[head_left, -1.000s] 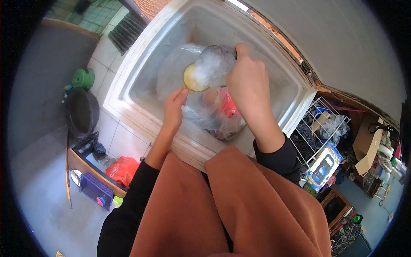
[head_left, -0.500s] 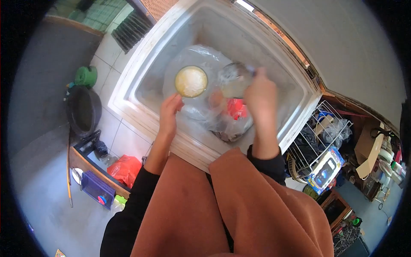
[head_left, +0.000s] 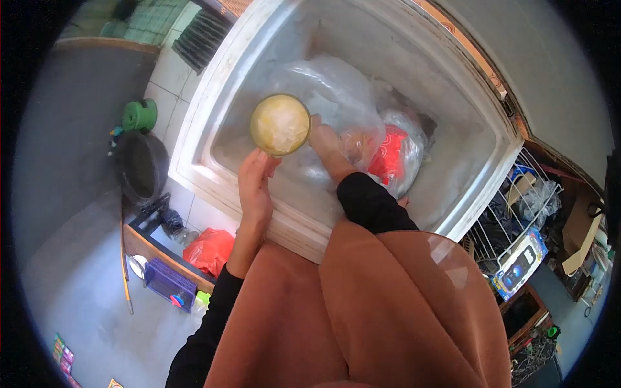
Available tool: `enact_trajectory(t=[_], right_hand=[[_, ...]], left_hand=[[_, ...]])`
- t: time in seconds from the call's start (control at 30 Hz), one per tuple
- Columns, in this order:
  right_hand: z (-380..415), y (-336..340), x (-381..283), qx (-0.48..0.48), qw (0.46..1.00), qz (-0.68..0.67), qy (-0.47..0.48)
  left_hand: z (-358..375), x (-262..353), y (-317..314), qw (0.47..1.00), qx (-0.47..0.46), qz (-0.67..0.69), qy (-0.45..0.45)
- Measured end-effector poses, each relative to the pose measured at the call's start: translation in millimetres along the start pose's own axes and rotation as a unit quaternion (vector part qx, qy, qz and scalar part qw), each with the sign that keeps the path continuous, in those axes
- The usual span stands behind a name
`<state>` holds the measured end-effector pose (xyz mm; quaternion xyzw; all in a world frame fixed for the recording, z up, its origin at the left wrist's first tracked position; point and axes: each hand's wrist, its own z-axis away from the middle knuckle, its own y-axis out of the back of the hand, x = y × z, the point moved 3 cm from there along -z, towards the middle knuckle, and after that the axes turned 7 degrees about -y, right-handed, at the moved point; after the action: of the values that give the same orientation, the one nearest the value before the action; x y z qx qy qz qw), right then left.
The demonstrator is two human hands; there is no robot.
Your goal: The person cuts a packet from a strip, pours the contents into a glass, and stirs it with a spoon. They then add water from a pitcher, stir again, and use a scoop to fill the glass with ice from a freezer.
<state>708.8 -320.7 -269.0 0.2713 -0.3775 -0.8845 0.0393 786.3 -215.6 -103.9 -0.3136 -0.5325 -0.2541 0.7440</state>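
A round, clear-rimmed container [head_left: 281, 125] with pale yellow, frosty contents is over the left part of the open chest freezer [head_left: 223, 184]. My left hand [head_left: 256, 187] grips it at the near edge, fingertips closed against its side. My right hand [head_left: 326, 145] reaches down into the freezer just right of the container. Its fingers are partly hidden, and I cannot tell whether they hold anything. Clear plastic bags [head_left: 339, 87] lie around and beyond that hand. To the right of my right forearm sits a bag with a red packet [head_left: 390, 155] in it.
The raised lid [head_left: 517, 58] stands beyond the freezer's right side. A wire rack [head_left: 517, 194] with bags and a boxed item [head_left: 519, 264] is at the right. On the left floor are a dark basin [head_left: 142, 168], a green tub [head_left: 140, 115] and a red bag [head_left: 210, 252].
My right hand has moved left and down from the right side; the blurred clear object by it no longer shows. The container looks larger, still in my left hand. The whole view has shifted.
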Motion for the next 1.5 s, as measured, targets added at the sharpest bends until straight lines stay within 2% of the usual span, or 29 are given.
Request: enact_trajectory(t=[0.03, 0.1, 0.23, 0.3, 0.33, 0.4, 0.53, 0.63, 0.7, 0.73, 0.8, 0.83, 0.9, 0.93, 1.0, 1.13, 1.2, 1.33, 1.4, 1.5], right_hand=[[-7, 0, 6, 0.002, 1.0, 0.001, -0.002], [-41, 6, 24, 0.152, 0.987, -0.05, -0.013], [-66, 4, 44, 0.159, 0.986, -0.05, -0.009], [-47, 0, 42, 0.034, 0.999, 0.0, 0.017], [-41, 1, 36, 0.033, 0.999, -0.001, 0.015], [-35, -3, 22, -0.032, 0.999, 0.026, 0.028], [-63, -1, 37, 0.027, 0.999, -0.02, -0.036], [-75, 6, 45, -0.028, 0.999, 0.031, -0.015], [-83, -4, 49, -0.101, 0.988, 0.119, -0.007], [-79, -7, 48, -0.102, 0.988, 0.119, -0.007], [-70, -10, 45, -0.049, 0.995, 0.092, -0.012], [-71, -10, 44, -0.052, 0.994, 0.093, -0.009], [-76, -8, 45, -0.119, 0.989, 0.084, -0.027], [-77, -18, 47, -0.118, 0.989, 0.085, -0.028], [-77, -51, 49, -0.15, 0.985, 0.087, -0.005], [-54, -33, 33, -0.176, 0.978, 0.104, -0.036], [-72, -53, 48, -0.183, 0.977, 0.111, 0.024], [-91, -58, 60, -0.19, 0.972, 0.119, 0.071], [-96, -41, 52, -0.256, 0.947, 0.09, 0.171], [-105, -7, 52, -0.237, 0.945, 0.157, 0.159]], left_hand=[[0, 1, -1, 1.0, -0.003, 0.002, 0.0], [0, 0, -1, 0.999, 0.001, -0.041, 0.003], [0, -2, 0, 0.999, -0.002, -0.054, 0.006], [1, -4, 5, 0.997, -0.033, -0.056, 0.036], [2, -5, 8, 0.997, -0.034, -0.056, 0.038], [2, -7, 10, 0.995, -0.054, -0.079, 0.033], [3, -6, 6, 0.998, -0.021, -0.045, 0.041], [3, -7, 10, 0.998, -0.018, -0.046, 0.043], [4, -7, 10, 0.997, -0.038, -0.043, 0.056], [3, -5, 6, 0.996, -0.045, -0.043, 0.061], [3, 3, -6, 0.998, 0.02, -0.039, 0.041], [4, 3, -4, 0.998, 0.025, -0.039, 0.042], [4, 3, -3, 0.999, -0.002, -0.035, 0.039], [3, 3, -5, 0.999, -0.004, -0.034, 0.039], [3, 5, -9, 0.998, 0.023, -0.029, 0.046], [4, 3, -7, 0.998, 0.011, -0.038, 0.044], [3, 3, -8, 0.998, 0.025, -0.034, 0.049], [4, 4, -7, 0.998, 0.022, -0.032, 0.042], [4, 5, -9, 0.998, 0.039, -0.031, 0.04], [5, 3, -4, 0.999, 0.034, -0.02, 0.037]])
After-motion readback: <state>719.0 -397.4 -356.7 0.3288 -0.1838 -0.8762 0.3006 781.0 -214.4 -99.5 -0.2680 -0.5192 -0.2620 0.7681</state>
